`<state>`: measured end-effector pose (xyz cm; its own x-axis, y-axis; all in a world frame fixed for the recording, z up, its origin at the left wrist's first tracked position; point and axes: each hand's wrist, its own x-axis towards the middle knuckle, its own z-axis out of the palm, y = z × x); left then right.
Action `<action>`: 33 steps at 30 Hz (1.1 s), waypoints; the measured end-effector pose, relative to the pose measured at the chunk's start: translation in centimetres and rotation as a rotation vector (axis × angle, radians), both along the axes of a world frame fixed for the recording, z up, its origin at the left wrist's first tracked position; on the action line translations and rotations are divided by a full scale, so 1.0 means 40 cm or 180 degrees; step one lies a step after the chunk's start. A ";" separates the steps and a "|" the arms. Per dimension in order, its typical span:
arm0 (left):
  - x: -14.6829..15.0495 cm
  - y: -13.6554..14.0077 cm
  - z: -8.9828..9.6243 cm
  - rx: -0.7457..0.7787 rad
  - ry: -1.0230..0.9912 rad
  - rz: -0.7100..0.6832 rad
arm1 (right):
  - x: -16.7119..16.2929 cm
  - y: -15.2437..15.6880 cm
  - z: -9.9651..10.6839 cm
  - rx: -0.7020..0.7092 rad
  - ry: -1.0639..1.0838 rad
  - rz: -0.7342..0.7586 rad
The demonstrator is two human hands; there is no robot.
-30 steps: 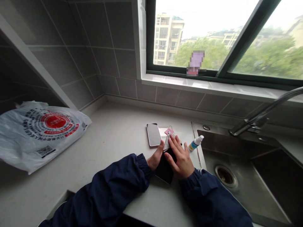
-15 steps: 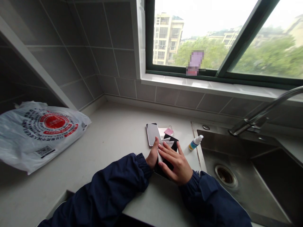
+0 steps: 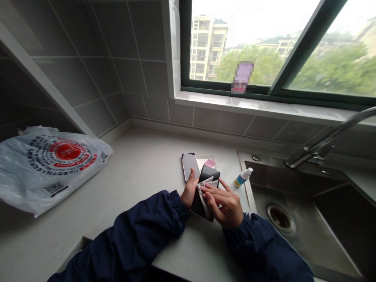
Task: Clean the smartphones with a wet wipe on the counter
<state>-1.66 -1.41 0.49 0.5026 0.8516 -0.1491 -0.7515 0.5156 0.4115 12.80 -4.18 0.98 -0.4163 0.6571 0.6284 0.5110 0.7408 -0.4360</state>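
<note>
A black smartphone (image 3: 210,172) lies tilted in my left hand (image 3: 189,192), whose thumb rests along its left edge while the other fingers are hidden beneath. Across the dark screen, my right hand (image 3: 226,204) presses a pale wiping cloth (image 3: 205,197) with its fingertips. Just beyond the phone, a second phone (image 3: 190,166) with a light frame rests on the counter. Beside that one lies a clear phone case (image 3: 202,160) with a pink piece (image 3: 209,163) on it. A small white spray bottle (image 3: 243,177) with a blue and yellow label stands right of my right hand.
A white plastic bag (image 3: 53,168) with red print sits on the counter (image 3: 141,156) at the left. On the right are a steel sink (image 3: 305,207) and a curved faucet (image 3: 320,143). A window (image 3: 264,47) rises behind the counter.
My right hand and the cloth have slid down the phone a little, uncovering the upper screen. The right fingers are more bent now. My left hand stays nearly in place.
</note>
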 end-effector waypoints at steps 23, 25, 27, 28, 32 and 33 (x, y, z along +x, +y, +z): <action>0.021 -0.012 -0.009 0.0529 -0.0128 0.0056 | 0.002 0.028 -0.050 -0.0523 -0.0813 -0.0641; 0.023 -0.012 -0.009 0.0551 -0.0180 -0.0011 | 0.001 0.027 -0.049 -0.0521 -0.0807 -0.0646; 0.024 -0.013 -0.010 0.0557 -0.0200 -0.0051 | 0.001 0.026 -0.049 -0.0485 -0.0797 -0.0666; 0.024 -0.013 -0.010 0.0553 -0.0199 -0.0051 | 0.000 0.026 -0.049 -0.0455 -0.0788 -0.0682; 0.023 -0.013 -0.017 0.0576 -0.0182 0.0022 | -0.001 0.025 -0.048 -0.0356 -0.0779 -0.0746; 0.023 -0.013 -0.020 0.0602 -0.0190 0.0038 | -0.001 0.025 -0.048 -0.0345 -0.0780 -0.0753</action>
